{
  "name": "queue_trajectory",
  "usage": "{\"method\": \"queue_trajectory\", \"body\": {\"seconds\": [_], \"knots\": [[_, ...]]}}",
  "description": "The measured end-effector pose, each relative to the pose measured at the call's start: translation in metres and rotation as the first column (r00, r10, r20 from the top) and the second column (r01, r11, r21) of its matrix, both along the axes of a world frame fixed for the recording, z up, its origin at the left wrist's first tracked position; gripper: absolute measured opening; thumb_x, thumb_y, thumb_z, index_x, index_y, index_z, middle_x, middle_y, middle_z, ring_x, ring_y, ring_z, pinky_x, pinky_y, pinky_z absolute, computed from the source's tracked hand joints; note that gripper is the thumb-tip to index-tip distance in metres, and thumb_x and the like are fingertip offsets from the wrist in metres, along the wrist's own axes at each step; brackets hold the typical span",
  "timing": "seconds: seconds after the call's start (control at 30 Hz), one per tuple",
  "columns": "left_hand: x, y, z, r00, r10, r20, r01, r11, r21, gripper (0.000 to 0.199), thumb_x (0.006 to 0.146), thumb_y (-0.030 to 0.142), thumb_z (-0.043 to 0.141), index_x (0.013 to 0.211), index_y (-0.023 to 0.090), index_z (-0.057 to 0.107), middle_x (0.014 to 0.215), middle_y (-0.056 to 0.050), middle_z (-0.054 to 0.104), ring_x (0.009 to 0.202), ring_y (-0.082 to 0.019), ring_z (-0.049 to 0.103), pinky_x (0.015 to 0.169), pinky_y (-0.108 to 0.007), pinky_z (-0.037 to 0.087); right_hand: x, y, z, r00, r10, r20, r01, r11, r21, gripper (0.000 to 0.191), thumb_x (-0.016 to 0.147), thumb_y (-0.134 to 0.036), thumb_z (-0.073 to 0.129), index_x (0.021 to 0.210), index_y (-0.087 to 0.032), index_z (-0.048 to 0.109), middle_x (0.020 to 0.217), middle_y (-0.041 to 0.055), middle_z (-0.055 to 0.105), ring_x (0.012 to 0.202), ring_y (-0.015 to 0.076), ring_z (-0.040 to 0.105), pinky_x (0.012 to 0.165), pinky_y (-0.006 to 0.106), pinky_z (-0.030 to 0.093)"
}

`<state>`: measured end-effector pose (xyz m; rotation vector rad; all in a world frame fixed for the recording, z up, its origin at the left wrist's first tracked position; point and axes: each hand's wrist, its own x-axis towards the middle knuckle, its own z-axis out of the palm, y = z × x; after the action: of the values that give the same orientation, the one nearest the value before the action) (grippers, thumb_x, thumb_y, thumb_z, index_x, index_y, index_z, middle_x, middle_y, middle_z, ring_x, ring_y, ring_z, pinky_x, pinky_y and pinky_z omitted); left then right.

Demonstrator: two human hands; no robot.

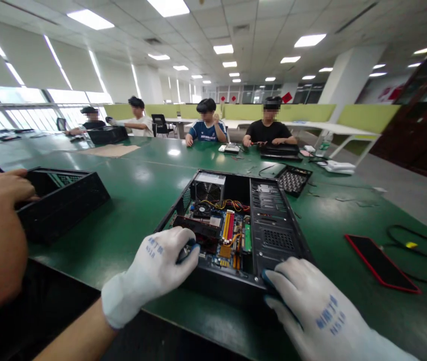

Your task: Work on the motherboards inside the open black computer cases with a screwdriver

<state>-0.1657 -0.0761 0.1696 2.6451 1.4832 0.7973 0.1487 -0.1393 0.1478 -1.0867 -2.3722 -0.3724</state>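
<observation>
An opened black computer case (279, 238) lies on its side in front of me. Its fan (208, 190), memory slots (228, 226), circuit board and coloured wires show inside. At the near left corner my left hand (161, 265), in a white work glove with dark fingertips, is closed on the case's rim; its hidden fingertips leave the exact hold unclear. My right hand (307, 301), gloved alike, grips the near right corner, fingers on top and thumb against the front side.
A co-worker's bare hand (3, 190) holds another black case (63, 200) at left. On the green table (142, 175) are a black tray of small parts (293, 179), a red-edged black phone-like slab (382, 263) and a black cable (420, 240). Several people sit across.
</observation>
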Motion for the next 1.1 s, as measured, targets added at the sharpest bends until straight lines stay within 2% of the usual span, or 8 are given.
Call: {"method": "queue_trajectory", "body": {"seconds": [0.13, 0.4, 0.63, 0.8, 0.87, 0.97, 1.03, 1.1], "knots": [[0.013, -0.012, 0.002, 0.991, 0.005, -0.134, -0.018, 0.996, -0.093, 0.018, 0.098, 0.03, 0.053, 0.085, 0.021, 0.061, 0.078, 0.0, 0.066, 0.073, -0.017, 0.064, 0.068, -0.028, 0.043, 0.014, -0.027, 0.0, 1.0, 0.025, 0.012, -0.026, 0.999, 0.04, 0.023, 0.091, -0.017, 0.057, 0.11, -0.014, 0.069, 0.097, 0.0146, 0.07, 0.086, 0.0289, 0.062, 0.079, 0.046, 0.052], [0.033, -0.051, 0.007, 0.975, 0.084, -0.208, -0.1, 0.993, -0.069, 0.024, 0.098, 0.032, 0.053, 0.077, 0.022, 0.058, 0.073, 0.0, 0.065, 0.071, -0.018, 0.063, 0.066, -0.028, 0.038, 0.033, -0.047, 0.003, 0.997, 0.048, 0.068, -0.047, 0.999, -0.029, 0.021, 0.092, -0.021, 0.056, 0.104, -0.012, 0.071, 0.094, 0.0154, 0.068, 0.083, 0.0287, 0.06, 0.072, 0.046, 0.052], [0.047, -0.082, 0.005, 0.982, 0.055, -0.182, -0.075, 0.991, -0.108, 0.023, 0.1, 0.03, 0.052, 0.079, 0.022, 0.058, 0.076, 0.0, 0.067, 0.074, -0.017, 0.065, 0.068, -0.028, 0.041, 0.053, -0.069, -0.002, 0.997, 0.061, 0.047, -0.061, 0.998, -0.013, 0.022, 0.091, -0.023, 0.06, 0.11, -0.016, 0.07, 0.098, 0.0145, 0.07, 0.086, 0.0284, 0.063, 0.076, 0.047, 0.053], [0.043, -0.092, -0.003, 0.977, -0.012, -0.214, 0.003, 0.999, -0.042, 0.025, 0.104, 0.033, 0.047, 0.09, 0.02, 0.062, 0.085, -0.005, 0.068, 0.078, -0.02, 0.065, 0.072, -0.031, 0.047, 0.057, -0.08, -0.002, 0.998, 0.04, 0.045, -0.04, 0.999, 0.001, 0.022, 0.093, -0.025, 0.061, 0.113, -0.02, 0.067, 0.1, 0.0127, 0.071, 0.087, 0.0277, 0.066, 0.078, 0.047, 0.056], [0.038, -0.093, -0.004, 0.967, -0.071, -0.244, 0.067, 0.997, -0.023, 0.026, 0.106, 0.033, 0.044, 0.096, 0.019, 0.063, 0.091, -0.007, 0.068, 0.081, -0.021, 0.065, 0.075, -0.032, 0.049, 0.057, -0.079, 0.006, 0.997, 0.039, 0.062, -0.04, 0.999, 0.013, 0.022, 0.095, -0.03, 0.061, 0.115, -0.023, 0.067, 0.101, 0.0122, 0.073, 0.089, 0.0284, 0.068, 0.077, 0.047, 0.057], [0.029, -0.091, -0.006, 0.956, -0.134, -0.261, 0.131, 0.991, -0.03, 0.024, 0.106, 0.032, 0.044, 0.102, 0.019, 0.063, 0.095, -0.008, 0.067, 0.083, -0.021, 0.065, 0.076, -0.033, 0.052, 0.05, -0.064, 0.03, 0.99, 0.103, 0.095, -0.103, 0.995, -0.008, 0.026, 0.097, -0.041, 0.06, 0.116, -0.026, 0.068, 0.099, 0.0107, 0.074, 0.085, 0.0272, 0.07, 0.071, 0.044, 0.058], [0.023, -0.088, -0.008, 0.958, -0.166, -0.235, 0.162, 0.986, -0.037, 0.02, 0.105, 0.032, 0.047, 0.103, 0.02, 0.063, 0.096, -0.007, 0.067, 0.084, -0.021, 0.065, 0.077, -0.032, 0.053, 0.036, -0.041, 0.047, 0.987, 0.121, 0.109, -0.117, 0.992, -0.04, 0.027, 0.097, -0.044, 0.061, 0.115, -0.025, 0.07, 0.098, 0.0104, 0.074, 0.082, 0.0259, 0.069, 0.07, 0.042, 0.057], [0.019, -0.086, -0.009, 0.965, -0.181, -0.189, 0.175, 0.983, -0.047, 0.018, 0.104, 0.032, 0.049, 0.102, 0.021, 0.063, 0.097, -0.007, 0.067, 0.085, -0.02, 0.066, 0.078, -0.031, 0.053, 0.016, -0.01, 0.06, 0.986, 0.086, 0.142, -0.077, 0.995, -0.071, 0.031, 0.097, -0.045, 0.06, 0.115, -0.022, 0.071, 0.099, 0.0116, 0.073, 0.085, 0.0269, 0.069, 0.075, 0.043, 0.056]]}}
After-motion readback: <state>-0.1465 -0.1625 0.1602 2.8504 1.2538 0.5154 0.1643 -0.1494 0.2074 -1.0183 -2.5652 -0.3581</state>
